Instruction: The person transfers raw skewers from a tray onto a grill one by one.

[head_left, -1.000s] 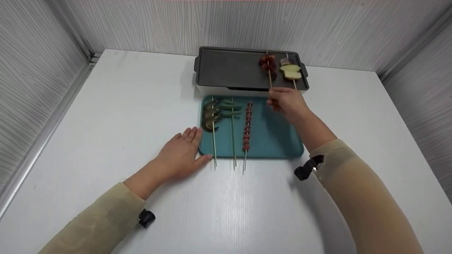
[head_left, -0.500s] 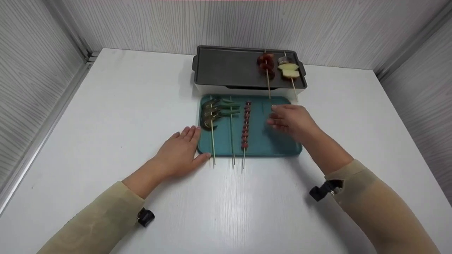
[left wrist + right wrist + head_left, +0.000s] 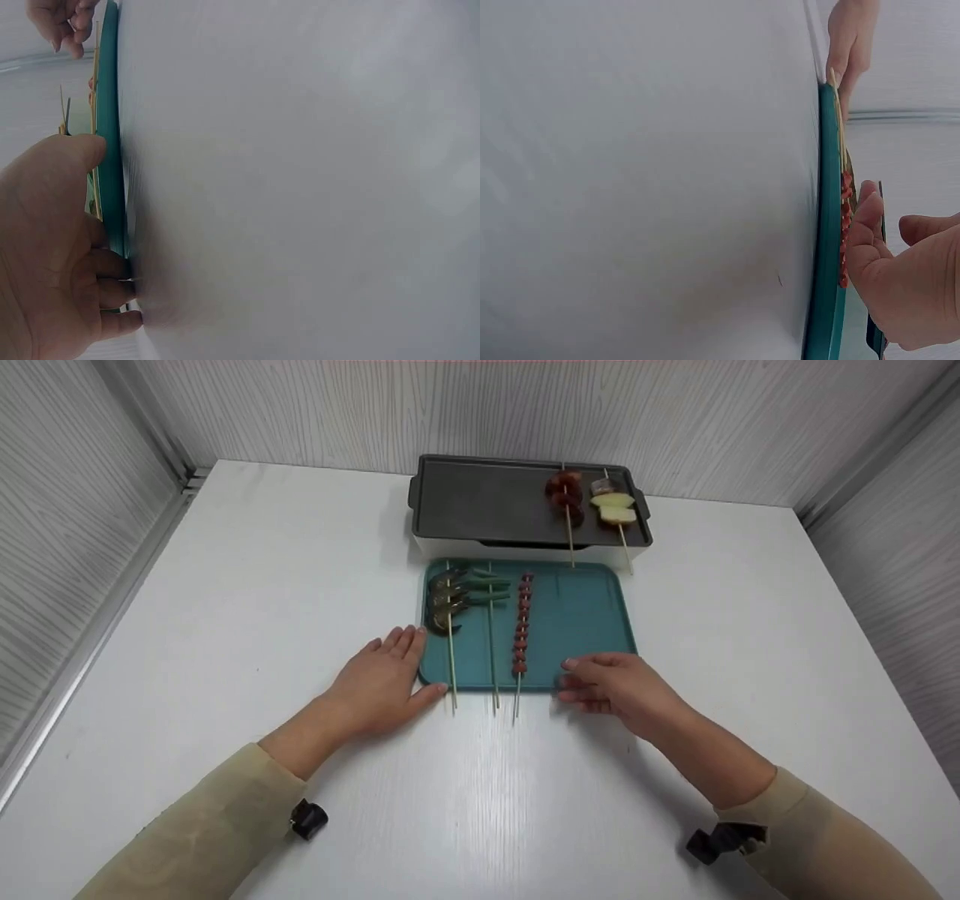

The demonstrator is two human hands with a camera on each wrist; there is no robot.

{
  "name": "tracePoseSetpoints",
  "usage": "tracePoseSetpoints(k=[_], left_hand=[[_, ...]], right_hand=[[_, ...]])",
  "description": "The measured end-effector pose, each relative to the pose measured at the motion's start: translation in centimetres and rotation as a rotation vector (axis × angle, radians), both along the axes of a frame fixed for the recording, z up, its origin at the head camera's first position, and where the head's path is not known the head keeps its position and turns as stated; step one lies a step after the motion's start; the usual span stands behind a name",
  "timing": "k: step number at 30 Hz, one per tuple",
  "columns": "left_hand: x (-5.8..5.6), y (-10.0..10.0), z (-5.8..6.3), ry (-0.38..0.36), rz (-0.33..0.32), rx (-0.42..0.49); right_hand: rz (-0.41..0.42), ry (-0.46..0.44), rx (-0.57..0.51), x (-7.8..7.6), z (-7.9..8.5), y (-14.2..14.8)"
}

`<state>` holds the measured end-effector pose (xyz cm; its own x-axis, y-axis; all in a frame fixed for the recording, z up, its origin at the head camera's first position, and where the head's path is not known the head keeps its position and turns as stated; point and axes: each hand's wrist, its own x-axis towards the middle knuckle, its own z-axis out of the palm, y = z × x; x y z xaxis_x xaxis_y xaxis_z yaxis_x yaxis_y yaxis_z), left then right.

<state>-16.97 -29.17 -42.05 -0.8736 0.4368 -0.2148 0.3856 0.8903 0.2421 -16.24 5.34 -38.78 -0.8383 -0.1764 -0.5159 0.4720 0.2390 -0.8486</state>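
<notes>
My left hand (image 3: 379, 682) lies with straight fingers against the left front corner of a teal tray (image 3: 585, 607), its thumb on the front rim. Over the tray's right front part hovers my right hand (image 3: 619, 690), fingers loosely bent and holding nothing. On the tray, from left to right, lie a shrimp skewer (image 3: 448, 600), a skewer of green vegetable pieces (image 3: 489, 585) and a skewer of small red meat pieces (image 3: 520, 626). Their sticks stick out past the front rim. In the right wrist view the red skewer (image 3: 845, 225) shows just beyond the right fingers.
Behind the tray stands a dark griddle (image 3: 487, 502) on a white base. On its right side lie a skewer of dark red pieces (image 3: 564, 499) and one with pale yellow slices (image 3: 615, 506), sticks overhanging the front. Panelled walls (image 3: 480, 405) bound the white table (image 3: 300, 562).
My right hand has let go of the dark red skewer, which now rests on the griddle, and has moved back toward the tray's front edge. The left hand stays put.
</notes>
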Motion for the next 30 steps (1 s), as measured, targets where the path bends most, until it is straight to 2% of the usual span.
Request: tracePoseSetpoints(k=[5,10,30], left_hand=[[0.0,0.0,0.1,-0.004,-0.002,-0.002],[0.0,0.0,0.1,-0.004,-0.002,-0.001],[0.0,0.0,0.0,0.003,-0.001,-0.004]], right_hand=[[0.037,-0.036,-0.051,1.6,-0.5,-1.0],[0.065,-0.045,-0.070,2.3,-0.7,-2.0],[0.085,-0.090,-0.092,2.7,-1.6,-4.4]])
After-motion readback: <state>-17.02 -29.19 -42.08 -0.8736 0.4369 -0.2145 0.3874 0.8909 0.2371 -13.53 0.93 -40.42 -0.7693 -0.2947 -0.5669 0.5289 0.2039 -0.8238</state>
